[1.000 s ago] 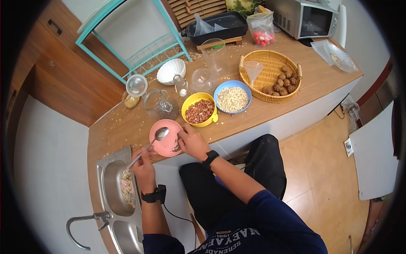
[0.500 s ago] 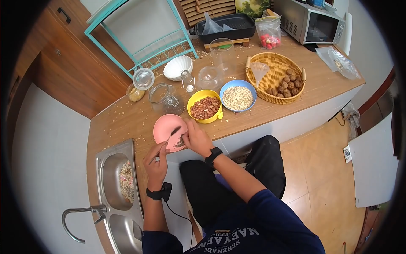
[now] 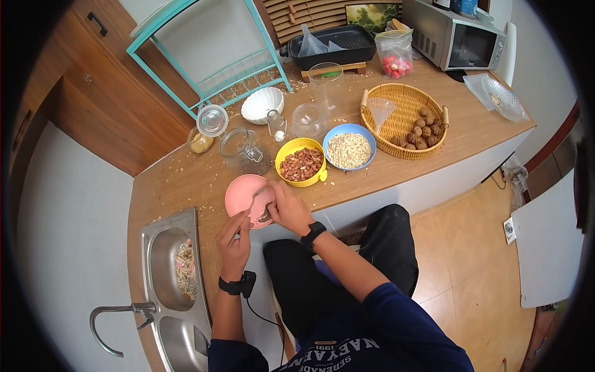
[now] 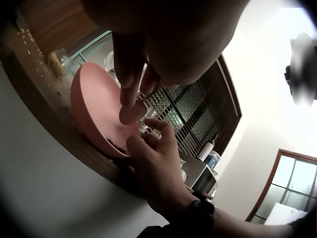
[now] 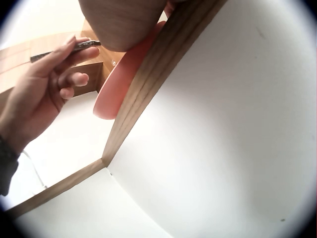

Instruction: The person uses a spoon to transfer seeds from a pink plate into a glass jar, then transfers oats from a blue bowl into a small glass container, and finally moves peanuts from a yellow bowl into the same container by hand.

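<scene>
My left hand (image 3: 234,246) pinches the handle of a metal spoon (image 3: 255,197). The spoon's head (image 4: 132,113) is over the pink bowl (image 3: 240,193), close to the right hand's fingers. Small dark seeds or bits (image 4: 117,147) lie along the bowl's near side. My right hand (image 3: 291,209) grips the bowl's right rim, its thumb at the edge in the left wrist view. In the right wrist view, the left hand (image 5: 39,96) holds the handle from the left, while the near part of the right hand (image 5: 124,22) covers some of the bowl.
Behind stand a yellow bowl of nuts (image 3: 279,162), a blue bowl of oats (image 3: 372,139) and an open clip-top jar (image 3: 238,149). A wicker basket (image 3: 403,102) holds walnuts and a funnel. The sink (image 3: 152,260) is at left. The counter edge (image 5: 148,79) runs beside the bowl.
The left hand and spoon have moved rightward. The spoon's head has come from the bowl's upper middle to beside the right hand. The right hand stays at the rim.
</scene>
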